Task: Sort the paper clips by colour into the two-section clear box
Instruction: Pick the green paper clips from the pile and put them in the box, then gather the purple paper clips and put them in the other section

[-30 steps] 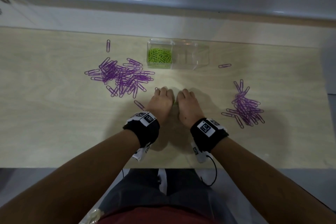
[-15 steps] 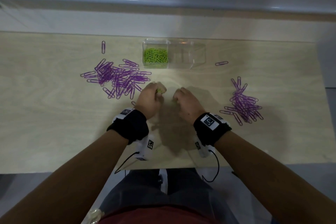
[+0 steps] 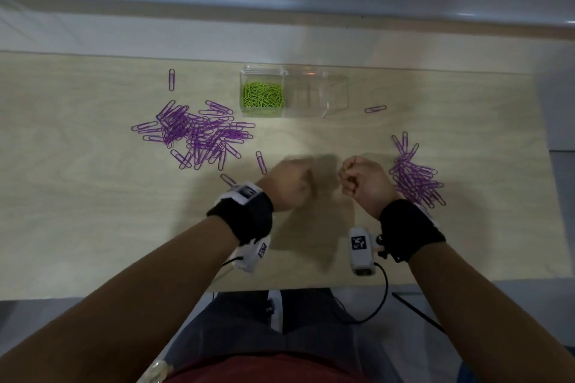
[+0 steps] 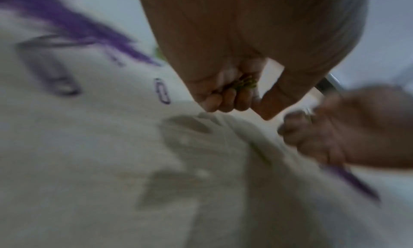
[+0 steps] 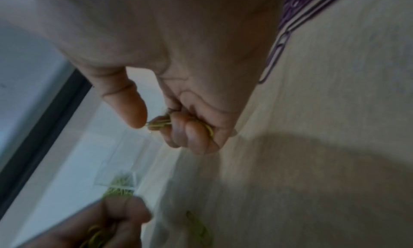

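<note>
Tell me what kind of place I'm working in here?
Probably a staged sorting desk: a bare pale wooden tabletop against a plain wall, purple paper clips in heaps, and a two-section clear box.

The left hand [image 4: 234,57] hangs above the pale counter [image 4: 89,163], its fingers [image 4: 228,100] curled round a few green paper clips [image 4: 243,83]. Left of the hand lies one purple paper clip [image 4: 162,91]; farther left – a blurred purple pile [image 4: 73,26]. To its right – the right hand [image 4: 348,128], blurred.
</note>
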The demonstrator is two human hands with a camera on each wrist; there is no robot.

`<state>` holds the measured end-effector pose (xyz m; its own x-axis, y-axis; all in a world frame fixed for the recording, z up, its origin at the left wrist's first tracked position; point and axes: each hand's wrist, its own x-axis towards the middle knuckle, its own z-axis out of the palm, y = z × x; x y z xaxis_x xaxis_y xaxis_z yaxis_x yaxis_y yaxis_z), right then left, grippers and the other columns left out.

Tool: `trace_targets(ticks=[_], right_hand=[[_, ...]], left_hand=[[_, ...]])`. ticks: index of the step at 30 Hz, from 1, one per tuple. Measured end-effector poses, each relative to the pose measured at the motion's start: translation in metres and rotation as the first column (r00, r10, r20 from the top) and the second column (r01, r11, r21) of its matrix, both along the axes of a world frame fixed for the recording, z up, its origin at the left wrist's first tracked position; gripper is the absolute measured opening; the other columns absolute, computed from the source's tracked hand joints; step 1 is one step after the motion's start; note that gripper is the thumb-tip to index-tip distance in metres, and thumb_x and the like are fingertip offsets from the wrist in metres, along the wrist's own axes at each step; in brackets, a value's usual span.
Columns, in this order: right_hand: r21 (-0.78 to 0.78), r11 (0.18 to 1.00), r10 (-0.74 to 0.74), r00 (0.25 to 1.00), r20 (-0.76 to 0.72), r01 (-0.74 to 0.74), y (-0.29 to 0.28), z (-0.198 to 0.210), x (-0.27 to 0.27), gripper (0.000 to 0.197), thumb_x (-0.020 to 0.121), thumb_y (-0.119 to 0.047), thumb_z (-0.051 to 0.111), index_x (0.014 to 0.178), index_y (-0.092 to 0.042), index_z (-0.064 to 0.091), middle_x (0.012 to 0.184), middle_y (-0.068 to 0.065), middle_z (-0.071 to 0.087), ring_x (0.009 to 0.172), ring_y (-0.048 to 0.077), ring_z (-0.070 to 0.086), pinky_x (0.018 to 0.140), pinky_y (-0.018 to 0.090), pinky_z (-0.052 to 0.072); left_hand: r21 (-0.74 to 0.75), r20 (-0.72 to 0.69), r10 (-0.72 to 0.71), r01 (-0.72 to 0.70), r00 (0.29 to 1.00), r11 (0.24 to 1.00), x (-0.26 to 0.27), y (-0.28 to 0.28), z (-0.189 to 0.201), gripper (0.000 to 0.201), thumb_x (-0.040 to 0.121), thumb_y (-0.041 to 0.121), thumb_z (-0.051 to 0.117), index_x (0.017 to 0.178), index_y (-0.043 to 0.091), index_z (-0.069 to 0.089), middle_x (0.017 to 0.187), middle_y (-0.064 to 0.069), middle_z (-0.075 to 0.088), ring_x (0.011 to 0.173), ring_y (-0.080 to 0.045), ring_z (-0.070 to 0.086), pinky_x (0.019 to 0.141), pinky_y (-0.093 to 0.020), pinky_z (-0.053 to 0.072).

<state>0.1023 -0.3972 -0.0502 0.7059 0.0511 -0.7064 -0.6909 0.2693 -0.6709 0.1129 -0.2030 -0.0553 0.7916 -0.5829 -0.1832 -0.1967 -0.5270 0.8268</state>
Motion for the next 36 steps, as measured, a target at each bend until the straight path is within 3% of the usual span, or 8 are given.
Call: trace_targets(ticks=[2,8,14,20,26,29,32,36], right_hand=[[-0.099,0.994,0.056,0.998,0.004,-0.056,0.0,-0.001,0.001,0.018,0.079,-0.008,0.052,0.067,-0.015,0.041,0.063,0.006,0.037,0.045,0.012,0.027,0.046,0.025,0.018],[-0.318,0.926,0.27,0.946,0.178,-0.205,0.046,0.031,0.061,0.033,0.089,-0.003,0.046,0.061,-0.017,0.036,0.059,0.005,0.036,0.045,0.012,0.027,0.046,0.024,0.02],[-0.671,0.71,0.593,0.696,0.406,-0.213,0.122,0.056,0.143,0.026,0.087,-0.01,0.05,0.064,-0.018,0.042,0.059,-0.004,0.041,0.061,0.015,0.04,0.059,0.03,0.032],[-0.838,0.486,0.759,0.595,0.264,-0.248,0.141,0.039,0.152,0.017,0.09,-0.009,0.045,0.083,-0.006,0.061,0.088,0.009,0.066,0.082,0.022,0.057,0.072,0.028,0.041],[-0.7,0.714,0.47,0.727,0.5,0.019,0.096,0.046,0.114,0.028,0.09,0.003,0.042,0.093,-0.009,0.067,0.096,0.002,0.068,0.09,0.01,0.062,0.082,0.015,0.047],[-0.816,0.556,0.417,0.795,0.44,0.16,0.043,0.036,0.087,0.025,0.092,-0.001,0.044,0.098,-0.01,0.066,0.104,0.004,0.066,0.097,0.015,0.06,0.083,0.021,0.044],[-0.933,0.318,0.396,0.87,0.292,0.169,-0.018,0.014,0.074,0.027,0.092,-0.015,0.048,0.115,-0.019,0.062,0.126,0.004,0.057,0.115,0.024,0.054,0.095,0.034,0.045],[-0.948,0.075,0.509,0.829,-0.23,-0.309,-0.05,-0.011,0.076,0.05,0.098,-0.035,0.035,0.146,-0.031,0.025,0.159,-0.006,0.011,0.146,0.022,0.01,0.113,0.051,0.023]], left_hand=[[0.258,0.059,-0.217,0.195,0.974,0.946,0.0,-0.011,-0.004,0.025,0.079,0.015,0.055,0.102,0.008,0.06,0.105,-0.014,0.062,0.094,-0.031,0.055,0.082,-0.032,0.045],[0.493,0.056,-0.361,0.289,0.931,0.821,-0.001,-0.003,-0.006,0.027,0.092,0.013,0.045,0.113,-0.001,0.054,0.12,-0.022,0.054,0.111,-0.037,0.051,0.095,-0.043,0.039],[0.392,0.145,-0.015,-0.043,0.989,0.919,0.023,0.049,0.029,0.024,0.088,0.004,0.047,0.11,-0.004,0.045,0.11,-0.022,0.051,0.098,-0.036,0.053,0.079,-0.038,0.04],[0.303,0.305,0.265,-0.358,0.915,0.883,0.094,0.078,0.063,0.016,0.083,-0.006,0.048,0.099,-0.005,0.047,0.105,-0.025,0.049,0.086,-0.038,0.053,0.071,-0.042,0.04],[0.399,0.232,0.069,-0.159,0.97,0.903,0.123,0.055,0.06,0.03,0.085,0.007,0.053,0.113,0.0,0.05,0.117,-0.02,0.053,0.106,-0.035,0.05,0.086,-0.039,0.039],[0.232,0.306,0.134,-0.21,0.943,0.95,0.121,0.073,0.054,0.032,0.089,0.019,0.056,0.118,0.009,0.055,0.119,-0.013,0.054,0.111,-0.029,0.046,0.093,-0.038,0.041],[0.123,0.497,0.385,-0.503,0.778,0.856,0.123,0.122,0.039,0.026,0.091,0.018,0.047,0.112,0.009,0.059,0.116,-0.018,0.053,0.107,-0.036,0.046,0.09,-0.047,0.044],[0.518,0.376,0.374,-0.527,0.848,0.674,0.121,0.183,-0.003,0.049,0.092,0.037,0.042,0.135,0.013,0.041,0.143,-0.022,0.035,0.125,-0.045,0.034,0.096,-0.057,0.038]])
